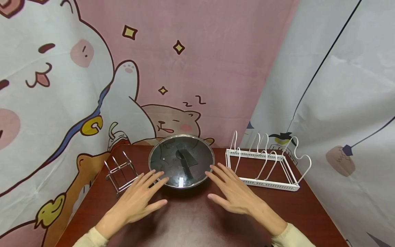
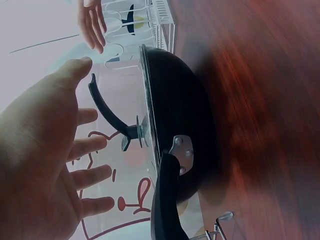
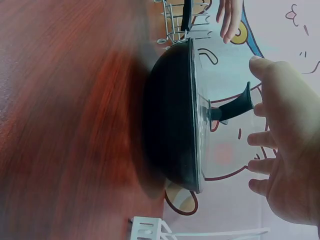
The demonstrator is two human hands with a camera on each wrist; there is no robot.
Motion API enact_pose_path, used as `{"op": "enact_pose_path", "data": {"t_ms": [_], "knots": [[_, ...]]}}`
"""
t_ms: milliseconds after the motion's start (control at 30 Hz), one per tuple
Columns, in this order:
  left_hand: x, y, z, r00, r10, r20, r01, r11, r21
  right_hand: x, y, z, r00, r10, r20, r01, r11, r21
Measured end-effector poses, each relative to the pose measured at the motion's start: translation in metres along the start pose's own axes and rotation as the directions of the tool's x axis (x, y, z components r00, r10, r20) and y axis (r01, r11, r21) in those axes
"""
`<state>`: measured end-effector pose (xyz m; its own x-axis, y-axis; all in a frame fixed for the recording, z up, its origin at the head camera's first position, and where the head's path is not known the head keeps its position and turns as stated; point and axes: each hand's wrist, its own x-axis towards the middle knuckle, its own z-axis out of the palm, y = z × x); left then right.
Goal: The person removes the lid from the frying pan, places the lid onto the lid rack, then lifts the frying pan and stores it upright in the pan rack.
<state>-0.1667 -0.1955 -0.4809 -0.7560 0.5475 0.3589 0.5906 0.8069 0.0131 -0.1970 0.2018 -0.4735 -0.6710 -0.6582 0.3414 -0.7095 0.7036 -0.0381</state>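
Note:
A black wok (image 2: 182,110) stands on the table, covered by a glass lid (image 1: 168,168) with a black upright handle (image 1: 186,157). The wok's own black handle (image 2: 169,200) juts out on its left side, riveted to a metal bracket. My left hand (image 1: 139,197) hovers at the near left of the lid, fingers spread and holding nothing. Across from it, my right hand (image 1: 234,192) is held at the near right, its fingers also spread, with nothing in them. In both wrist views the fingers appear apart from the lid's handle.
To the left stands a small chrome wire rack (image 1: 120,168). On the right is a white rack (image 1: 265,185) with several tall curved dividers. Behind the reddish-brown table (image 1: 191,223) hangs a printed cartoon curtain (image 1: 216,68).

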Motion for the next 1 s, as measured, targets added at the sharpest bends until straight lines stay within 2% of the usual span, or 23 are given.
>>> {"op": "enact_pose_path", "data": {"t_ms": [500, 1000], "knots": [[-0.017, -0.012, -0.001, 0.997, -0.065, -0.043, 0.064, 0.998, -0.005, 0.016, -0.003, 0.001, 1.0, 0.013, 0.014, -0.013, 1.0, -0.015], [-0.034, -0.022, 0.004, 0.99, -0.135, -0.031, 0.134, 0.991, -0.023, 0.034, -0.003, 0.001, 1.0, 0.02, -0.005, -0.02, 1.0, -0.001]]}}
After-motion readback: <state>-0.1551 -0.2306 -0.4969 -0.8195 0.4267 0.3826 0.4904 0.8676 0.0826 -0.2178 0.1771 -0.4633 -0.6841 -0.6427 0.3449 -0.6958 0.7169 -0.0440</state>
